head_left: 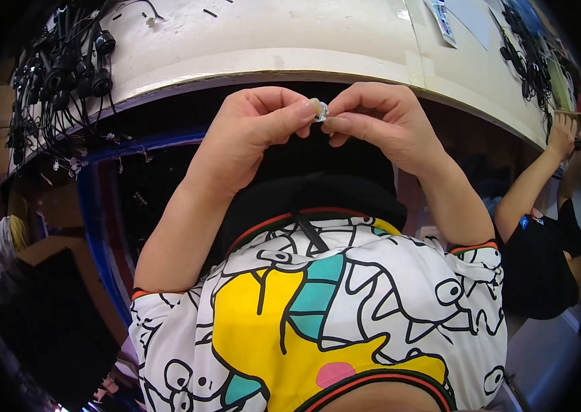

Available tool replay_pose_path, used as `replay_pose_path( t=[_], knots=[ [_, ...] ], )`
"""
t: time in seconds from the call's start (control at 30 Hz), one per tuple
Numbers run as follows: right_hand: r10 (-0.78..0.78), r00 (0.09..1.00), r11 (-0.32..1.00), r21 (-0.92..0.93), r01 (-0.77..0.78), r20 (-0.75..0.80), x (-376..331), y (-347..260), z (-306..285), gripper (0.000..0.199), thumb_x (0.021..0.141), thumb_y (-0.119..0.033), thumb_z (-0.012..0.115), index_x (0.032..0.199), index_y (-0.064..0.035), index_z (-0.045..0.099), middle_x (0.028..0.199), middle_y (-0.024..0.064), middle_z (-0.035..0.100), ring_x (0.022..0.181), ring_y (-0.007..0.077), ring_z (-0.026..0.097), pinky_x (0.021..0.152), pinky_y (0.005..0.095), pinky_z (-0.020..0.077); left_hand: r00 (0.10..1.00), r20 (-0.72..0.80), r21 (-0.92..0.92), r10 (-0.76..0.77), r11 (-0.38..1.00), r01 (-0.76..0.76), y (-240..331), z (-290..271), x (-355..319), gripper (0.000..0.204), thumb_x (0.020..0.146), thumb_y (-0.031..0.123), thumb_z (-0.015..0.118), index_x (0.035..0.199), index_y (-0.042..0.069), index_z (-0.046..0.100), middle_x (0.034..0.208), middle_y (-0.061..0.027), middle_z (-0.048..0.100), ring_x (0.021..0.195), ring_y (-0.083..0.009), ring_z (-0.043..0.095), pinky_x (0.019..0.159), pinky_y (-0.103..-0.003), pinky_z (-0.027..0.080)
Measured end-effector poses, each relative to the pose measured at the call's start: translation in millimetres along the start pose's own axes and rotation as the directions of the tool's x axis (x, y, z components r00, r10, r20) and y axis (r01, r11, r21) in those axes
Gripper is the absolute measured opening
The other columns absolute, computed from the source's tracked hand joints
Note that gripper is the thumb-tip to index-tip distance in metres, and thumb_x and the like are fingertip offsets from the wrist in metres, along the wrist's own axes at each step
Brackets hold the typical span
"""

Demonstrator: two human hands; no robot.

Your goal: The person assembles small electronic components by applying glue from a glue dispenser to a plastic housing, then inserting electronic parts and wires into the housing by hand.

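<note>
Both hands meet just off the counter's (270,41) near edge, pinching one small clear part (320,111) between them: the left hand (256,134) has its grip clenched on it with thumb and forefinger, the right hand (379,120) grasping its other side. Black cables (64,69) lie heaped at the counter's left corner, more cables (527,51) at the right edge, where another person's arm (537,172) reaches

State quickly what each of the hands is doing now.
Left hand: closed, pinching the small clear part.
Right hand: closed, pinching the same part.
</note>
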State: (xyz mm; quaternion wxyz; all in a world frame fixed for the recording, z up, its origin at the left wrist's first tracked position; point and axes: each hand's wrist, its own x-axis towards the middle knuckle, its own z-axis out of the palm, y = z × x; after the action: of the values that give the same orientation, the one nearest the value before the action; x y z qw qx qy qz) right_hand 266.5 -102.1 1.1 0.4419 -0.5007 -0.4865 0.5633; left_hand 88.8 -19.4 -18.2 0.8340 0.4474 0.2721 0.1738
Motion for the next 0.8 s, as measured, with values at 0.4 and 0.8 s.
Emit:
replay_pose_path(
  t=[0.4,0.8],
  knots=[
    [0.162,0.987,0.956,0.245,-0.161,0.020,10,-3,0,0.015,0.086,-0.015,0.052,0.091,-0.0016,0.057,0.079,0.0047,0.059,0.072,0.0107,0.059,0.062,0.0243,0.0513,0.994,-0.066,0.072,0.085,0.994,-0.080,11,-1,0,0.023,0.077,0.016,0.062,0.094,0.002,0.057,0.080,-0.0012,0.056,0.074,-0.0081,0.051,0.069,-0.019,0.041],
    [-0.110,0.959,0.789,0.564,0.243,-0.260,11,-13,5,0.012,0.086,-0.013,0.051,0.092,-0.0034,0.053,0.083,0.0045,0.055,0.082,0.0134,0.055,0.079,0.0303,0.0471,0.955,0.007,-0.008,0.297,0.955,-0.297,-49,22,1,0.035,0.079,0.007,0.056,0.111,0.003,0.043,0.094,-0.0050,0.051,0.078,-0.0091,0.047,0.066,-0.019,0.038]
  ],
)
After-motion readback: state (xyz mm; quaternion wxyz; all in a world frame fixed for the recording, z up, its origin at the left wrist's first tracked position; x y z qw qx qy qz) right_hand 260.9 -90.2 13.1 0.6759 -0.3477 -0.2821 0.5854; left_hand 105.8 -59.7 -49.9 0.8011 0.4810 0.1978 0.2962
